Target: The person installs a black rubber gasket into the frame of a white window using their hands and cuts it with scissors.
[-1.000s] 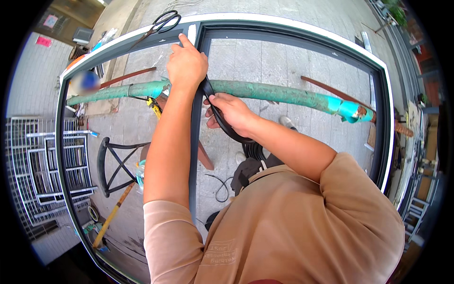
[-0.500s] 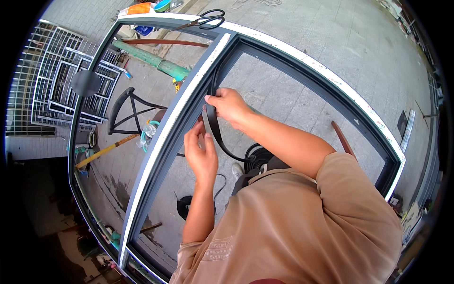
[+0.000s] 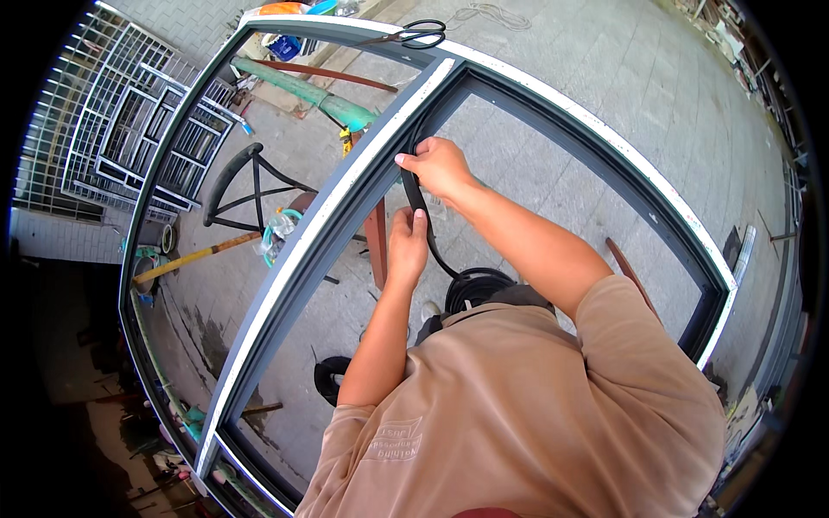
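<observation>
A flat black rubber sealing strip (image 3: pixel 414 191) runs down from the inner groove of a grey-and-white metal window frame (image 3: pixel 345 186). My right hand (image 3: pixel 442 168) pinches the strip near its upper part, close to the middle bar, with the thumb toward the bar. Lower down, my left hand (image 3: pixel 408 248) is closed around the strip, thumb on top and the other fingers mostly hidden. Beyond the left hand the strip curves down to a black coil (image 3: pixel 475 287) by my body.
Black-handled scissors (image 3: pixel 420 34) lie across the frame's far edge. Below the frame are a green pipe (image 3: pixel 302 93), a reddish-brown bar (image 3: pixel 376 242) and a black tubular stand (image 3: pixel 256 186). Metal grilles (image 3: pixel 147 129) lean at the left. Another black roll (image 3: pixel 328 377) lies on the floor.
My left hand has moved up and right from beside the strip and closed on it. My right hand still pinches the strip near the bar. The whole view has shifted slightly.
</observation>
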